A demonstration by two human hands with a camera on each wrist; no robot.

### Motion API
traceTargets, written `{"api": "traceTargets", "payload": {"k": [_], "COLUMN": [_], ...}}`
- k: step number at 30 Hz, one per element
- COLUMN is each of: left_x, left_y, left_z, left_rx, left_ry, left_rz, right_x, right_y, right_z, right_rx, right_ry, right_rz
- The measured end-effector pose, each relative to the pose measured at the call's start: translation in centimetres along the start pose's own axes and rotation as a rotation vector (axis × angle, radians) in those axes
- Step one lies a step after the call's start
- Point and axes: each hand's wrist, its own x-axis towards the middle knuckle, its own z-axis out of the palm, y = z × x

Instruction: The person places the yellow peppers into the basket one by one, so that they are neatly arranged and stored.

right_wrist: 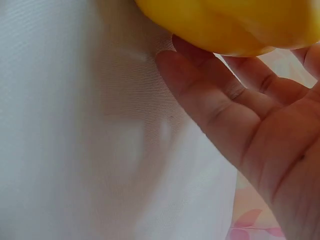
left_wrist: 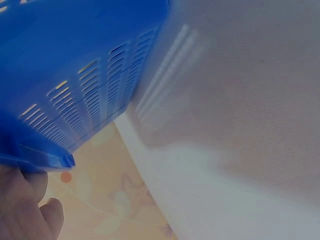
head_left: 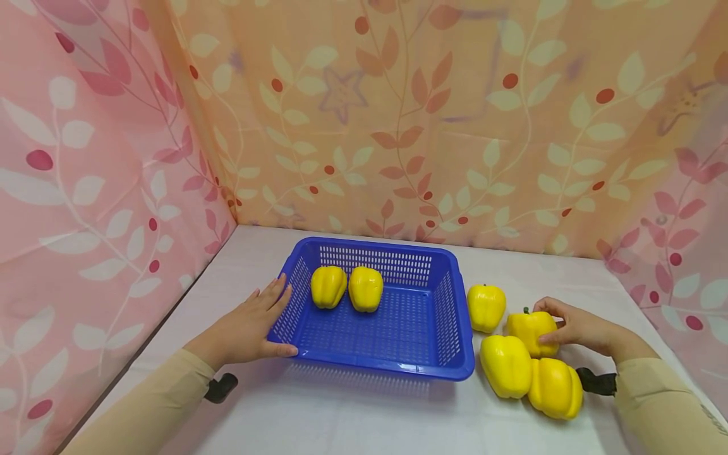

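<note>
A blue plastic basket (head_left: 375, 364) with slotted walls stands on the table, holding two yellow bell peppers (head_left: 328, 287) side by side near its back left. My left hand (head_left: 250, 328) rests spread against the basket's left side, its thumb by the front left corner of the rim. At the right, my right hand (head_left: 582, 325) has thumb and fingers about a yellow bell pepper (head_left: 529, 328) with a green stem. The right wrist view shows its fingers (right_wrist: 200, 95) against the underside of the yellow pepper (right_wrist: 235, 25); part of the grasp is hidden there.
Three more yellow peppers lie right of the basket: one behind (head_left: 486, 308), one in front (head_left: 506, 366) and one nearest me (head_left: 556, 388). A white cloth (head_left: 227, 404) covers the table. Patterned curtains (head_left: 398, 126) stand at the back and both sides.
</note>
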Motion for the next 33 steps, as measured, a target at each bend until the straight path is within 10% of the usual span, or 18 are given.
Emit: {"api": "traceTargets", "payload": {"k": [33], "left_x": [0.0], "left_y": [-0.1], "left_z": [0.2], "left_rx": [0.013], "left_ry": [-0.005], "left_rz": [-0.006], "right_x": [-0.6], "right_y": [-3.6], "right_z": [-2.6], "right_rx": [-0.064], "right_ry": [0.153], "right_rz": [-0.121]}}
